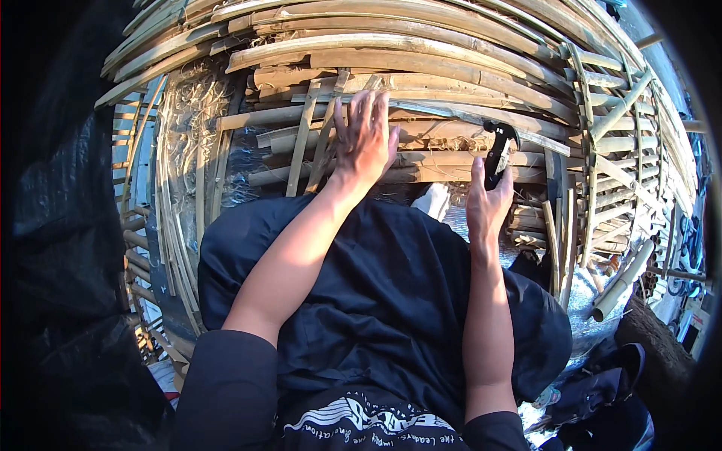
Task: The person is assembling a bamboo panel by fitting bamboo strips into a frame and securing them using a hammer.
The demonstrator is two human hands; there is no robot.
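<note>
My right hand is wrapped round the handle of a black claw hammer, its head pointing away from me. My left hand rests fingers outstretched over the bamboo, touching a long split bamboo strip that runs crosswise in front of me. Just left of that hand, two narrow bamboo slats cross the horizontal pieces. Whether the left fingertips press on anything small cannot be seen. Several wider bamboo lengths lie between my hands and my knees.
Beyond my hands, many curved bamboo strips are stacked in rows. A bamboo lattice stands on the right. Farther right are a bamboo tube, a brown log and a dark bag. Dark sheeting hangs at left.
</note>
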